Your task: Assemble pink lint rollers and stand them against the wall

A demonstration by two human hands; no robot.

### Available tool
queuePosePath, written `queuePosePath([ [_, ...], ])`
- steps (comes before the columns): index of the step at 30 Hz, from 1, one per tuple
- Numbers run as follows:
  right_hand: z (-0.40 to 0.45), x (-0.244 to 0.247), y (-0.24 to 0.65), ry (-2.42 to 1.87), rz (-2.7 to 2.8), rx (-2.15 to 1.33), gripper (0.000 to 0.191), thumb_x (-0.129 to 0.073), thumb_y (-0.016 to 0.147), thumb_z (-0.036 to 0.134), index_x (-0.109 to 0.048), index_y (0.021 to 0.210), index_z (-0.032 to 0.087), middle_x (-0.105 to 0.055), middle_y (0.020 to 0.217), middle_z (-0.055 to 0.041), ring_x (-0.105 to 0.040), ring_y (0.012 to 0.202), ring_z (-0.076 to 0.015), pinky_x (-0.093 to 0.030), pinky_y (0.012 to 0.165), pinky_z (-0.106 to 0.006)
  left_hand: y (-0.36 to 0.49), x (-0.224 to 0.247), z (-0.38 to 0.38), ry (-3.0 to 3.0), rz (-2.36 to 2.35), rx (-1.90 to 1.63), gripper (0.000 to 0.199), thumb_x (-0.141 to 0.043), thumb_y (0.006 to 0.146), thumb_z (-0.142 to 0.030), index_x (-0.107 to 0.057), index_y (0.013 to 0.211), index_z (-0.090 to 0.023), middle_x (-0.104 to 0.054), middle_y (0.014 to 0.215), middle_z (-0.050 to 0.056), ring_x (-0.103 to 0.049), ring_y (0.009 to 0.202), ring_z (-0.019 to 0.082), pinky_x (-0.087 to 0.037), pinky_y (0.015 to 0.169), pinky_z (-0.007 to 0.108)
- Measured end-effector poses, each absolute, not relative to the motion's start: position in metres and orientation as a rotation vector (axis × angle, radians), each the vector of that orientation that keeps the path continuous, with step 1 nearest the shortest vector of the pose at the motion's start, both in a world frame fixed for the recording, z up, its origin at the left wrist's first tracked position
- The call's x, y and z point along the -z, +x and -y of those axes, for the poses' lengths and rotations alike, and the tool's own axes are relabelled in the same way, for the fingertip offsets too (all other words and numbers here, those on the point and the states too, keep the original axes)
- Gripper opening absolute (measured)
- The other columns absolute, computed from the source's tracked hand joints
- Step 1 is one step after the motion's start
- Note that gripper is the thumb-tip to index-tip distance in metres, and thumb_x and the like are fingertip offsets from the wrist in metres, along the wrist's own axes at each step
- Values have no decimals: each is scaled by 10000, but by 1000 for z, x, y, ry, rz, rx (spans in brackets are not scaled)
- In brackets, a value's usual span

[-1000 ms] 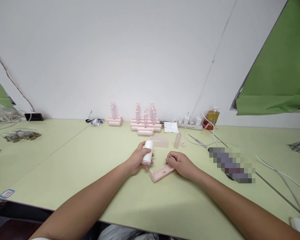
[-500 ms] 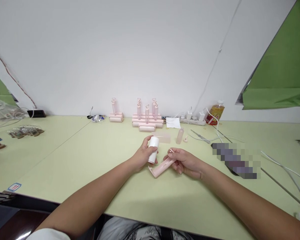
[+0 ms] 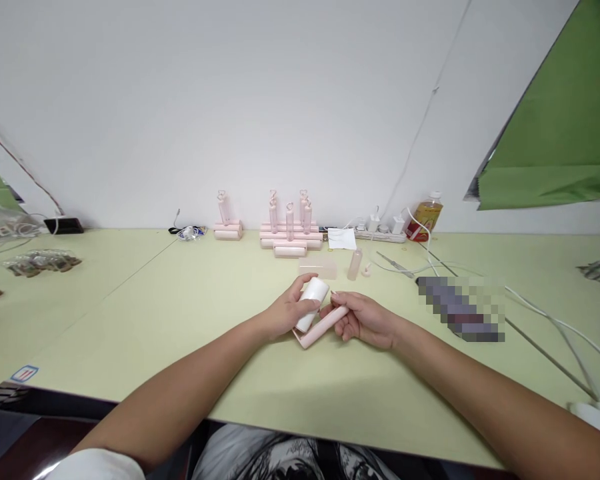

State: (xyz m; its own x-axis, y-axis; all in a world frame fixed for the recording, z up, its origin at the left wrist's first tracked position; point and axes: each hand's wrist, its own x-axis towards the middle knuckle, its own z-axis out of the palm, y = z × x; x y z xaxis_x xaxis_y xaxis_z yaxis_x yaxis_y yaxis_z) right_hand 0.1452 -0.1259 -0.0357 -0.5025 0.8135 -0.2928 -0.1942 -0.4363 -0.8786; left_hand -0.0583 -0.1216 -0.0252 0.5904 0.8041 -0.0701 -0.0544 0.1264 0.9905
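Closed around a white lint-roller refill [image 3: 314, 293], my left hand [image 3: 287, 310] holds it tilted, its top leaning to the right. My right hand [image 3: 367, 320] grips the upper end of a pink lint-roller frame [image 3: 323, 327], which slants down toward the left. The refill's lower end is against or just over the frame's lower end; the exact contact is hidden by my left fingers. Beyond the hands lie a clear pink cover [image 3: 318, 269], an upright pink handle tube [image 3: 355, 265] and a small pink ring piece [image 3: 367, 270].
Several pink lint rollers [image 3: 290, 241] stand against the wall, with one more [image 3: 228, 230] to their left. A power strip [image 3: 380, 235], a drink bottle [image 3: 425, 217], tweezers-like tool [image 3: 396, 265] and cables lie at right. Bagged items [image 3: 43, 263] sit far left.
The white refill has tilted right and come up to the pink frame, which has turned in my right hand so its closed back shows. The view has shifted slightly.
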Motion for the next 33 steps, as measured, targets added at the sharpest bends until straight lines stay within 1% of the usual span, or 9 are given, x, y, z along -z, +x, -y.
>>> queuePosePath([
  [5,127,34,144,-962,1136,-1966,242,-512,925,304,-638,857,110,-654,613,-39,-636,485,-114,-557,429,-192,-60,29,122,1363,-686,-729,703,-648,792,-358,-308,1406,-315,-595,959,25,-566,692,130,-429,612,236],
  [8,128,33,144,-931,1146,-1964,245,-508,931,322,-631,888,114,-670,645,-43,-649,506,-118,-566,462,-203,-65,29,121,1443,-629,-740,735,-661,788,-339,-307,1431,-299,-607,1042,46,-595,839,170,-458,716,272],
  [12,129,31,146,-920,1138,-2037,475,-396,954,523,-624,908,108,-680,657,-66,-674,535,-144,-579,510,-244,-74,23,120,1682,-630,-688,717,-616,837,-337,-292,1474,-285,-555,1284,74,-536,1131,234,-425,930,345],
  [14,129,31,146,-909,1137,-2055,568,-342,942,600,-630,933,110,-684,669,-68,-676,542,-152,-585,526,-270,-75,19,122,1833,-632,-677,676,-580,861,-348,-310,1477,-274,-541,1331,71,-504,1194,254,-384,1005,383],
  [16,130,31,147,-909,1182,-2010,550,-397,920,610,-638,966,118,-699,713,-71,-679,563,-156,-593,548,-287,-75,14,124,1970,-634,-691,637,-568,862,-378,-366,1457,-271,-542,1344,69,-489,1215,274,-356,1042,409],
  [19,130,31,148,-911,1339,-1901,471,-581,847,570,-652,975,122,-717,803,-91,-681,612,-156,-591,566,-279,-74,10,127,2120,-701,-697,606,-595,831,-441,-457,1405,-302,-581,1281,71,-506,1176,294,-367,1034,418],
  [21,130,32,148,-908,1422,-1836,457,-642,811,551,-653,964,120,-711,815,-92,-676,628,-151,-584,564,-268,-75,10,128,2220,-728,-668,590,-566,845,-471,-452,1406,-326,-604,1210,76,-537,1106,285,-398,991,405],
  [26,131,33,145,-922,1532,-1675,451,-700,748,559,-615,863,131,-648,690,-32,-646,628,-144,-577,581,-278,-75,11,129,2452,-764,-660,523,-398,936,-482,-388,1441,-344,-603,1108,85,-557,1004,252,-422,886,347],
  [33,141,26,138,-957,1675,-1454,414,-746,699,505,-522,813,177,-613,758,2,-593,556,-130,-500,525,-274,-68,11,135,2497,-731,-749,496,-422,923,-504,-463,1365,-283,-613,1121,100,-534,983,270,-399,871,355],
])
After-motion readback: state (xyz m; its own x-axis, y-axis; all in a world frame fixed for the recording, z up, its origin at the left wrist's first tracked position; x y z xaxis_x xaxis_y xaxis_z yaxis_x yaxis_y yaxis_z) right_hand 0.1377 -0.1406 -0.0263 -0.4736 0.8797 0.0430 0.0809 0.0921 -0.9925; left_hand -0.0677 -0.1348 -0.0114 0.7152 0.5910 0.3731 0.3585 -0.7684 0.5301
